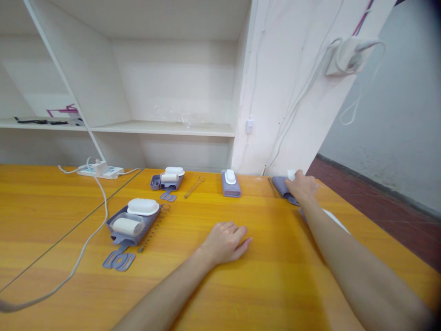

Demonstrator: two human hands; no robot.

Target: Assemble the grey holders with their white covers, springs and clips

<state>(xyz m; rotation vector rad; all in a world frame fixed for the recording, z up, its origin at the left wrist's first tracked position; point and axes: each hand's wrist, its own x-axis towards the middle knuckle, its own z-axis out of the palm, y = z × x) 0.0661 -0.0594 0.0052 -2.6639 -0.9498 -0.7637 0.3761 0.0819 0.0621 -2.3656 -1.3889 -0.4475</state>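
My right hand [302, 186] reaches to the far right of the orange table [268, 276] and rests on a purple tray [280, 185] with a small white piece [291, 174] at my fingertips. Whether the fingers grip it is hidden. My left hand [225, 241] lies flat on the table, fingers loosely together, holding nothing. A purple holder with a white oval part [230, 182] stands between the two hands, further back.
A purple tray set with white parts [132, 223], a spring [153, 227] and flat purple clips [119, 260] lies at left. Another such set [168, 178] sits behind it. A power strip [99, 171] and its cable [82, 248] cross the left side. White shelves [161, 128] stand behind.
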